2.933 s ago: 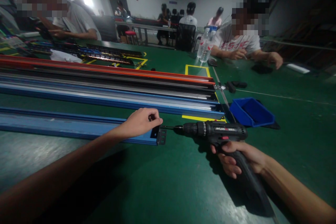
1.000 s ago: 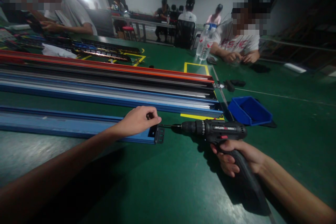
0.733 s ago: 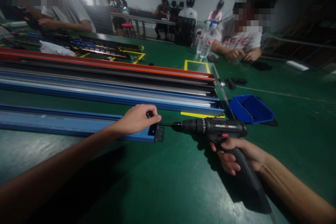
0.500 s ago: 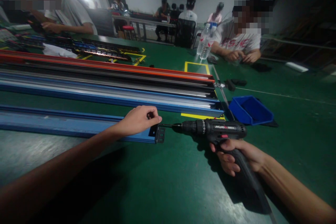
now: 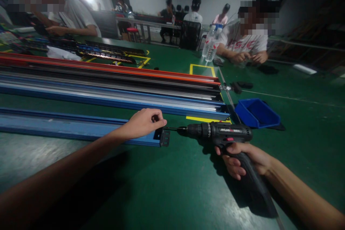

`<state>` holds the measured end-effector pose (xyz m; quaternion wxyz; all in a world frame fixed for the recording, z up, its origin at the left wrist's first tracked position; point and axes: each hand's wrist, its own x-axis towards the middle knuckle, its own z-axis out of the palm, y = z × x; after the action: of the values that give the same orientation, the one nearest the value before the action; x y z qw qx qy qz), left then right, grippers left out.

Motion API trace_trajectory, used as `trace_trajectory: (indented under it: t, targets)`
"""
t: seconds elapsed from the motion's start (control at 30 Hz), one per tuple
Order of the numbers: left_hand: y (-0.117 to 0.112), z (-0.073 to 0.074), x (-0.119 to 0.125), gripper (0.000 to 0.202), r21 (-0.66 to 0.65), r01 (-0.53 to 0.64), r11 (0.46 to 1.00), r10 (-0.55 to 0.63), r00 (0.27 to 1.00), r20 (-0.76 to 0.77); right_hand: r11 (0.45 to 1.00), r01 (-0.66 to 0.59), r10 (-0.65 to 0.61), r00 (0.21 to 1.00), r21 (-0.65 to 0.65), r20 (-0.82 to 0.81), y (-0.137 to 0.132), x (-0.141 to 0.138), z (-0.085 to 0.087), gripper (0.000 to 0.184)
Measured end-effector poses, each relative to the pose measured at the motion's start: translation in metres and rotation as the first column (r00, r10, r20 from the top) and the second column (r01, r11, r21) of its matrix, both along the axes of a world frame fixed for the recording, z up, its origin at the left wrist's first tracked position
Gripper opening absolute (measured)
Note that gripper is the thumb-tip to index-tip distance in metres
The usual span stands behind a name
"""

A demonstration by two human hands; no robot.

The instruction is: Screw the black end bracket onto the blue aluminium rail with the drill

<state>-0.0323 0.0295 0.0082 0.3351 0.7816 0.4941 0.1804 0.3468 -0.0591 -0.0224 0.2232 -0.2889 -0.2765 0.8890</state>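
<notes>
My right hand (image 5: 242, 160) is wrapped round the grip of a black cordless drill (image 5: 229, 132), which lies level and points left. Its long bit (image 5: 172, 128) reaches to the black end bracket (image 5: 165, 138) of a blue metal channel (image 5: 81, 127). Over that end of the channel, my left hand (image 5: 147, 122) is closed, with thumb and forefinger curled together at the bracket's top edge. What the fingertips pinch, if anything, is too small to make out. The bit's tip is beside those fingertips; whether it touches a screw is hidden.
Behind lie several long channels (image 5: 134, 84) in blue, black and orange. A blue bin (image 5: 257, 113) stands at the right, with black parts (image 5: 242, 86) beyond it. Water bottles (image 5: 210, 45) stand near a co-worker (image 5: 246, 43); another person (image 5: 72, 16) sits at the far left.
Almost nothing differs. The drill and both hands keep their places, with only a very slight shift of the view.
</notes>
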Motion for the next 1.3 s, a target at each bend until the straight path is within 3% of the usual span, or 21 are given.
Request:
trace_trajectory:
  t: [1.3]
  targets:
    - [0.0001,-0.0003,0.0001,0.033,-0.007,0.002,1.0,-0.002,1.0,0.009,1.0,0.003,-0.003,1.0,-0.027,0.017,0.0001,-0.0001,-0.0008,0.023]
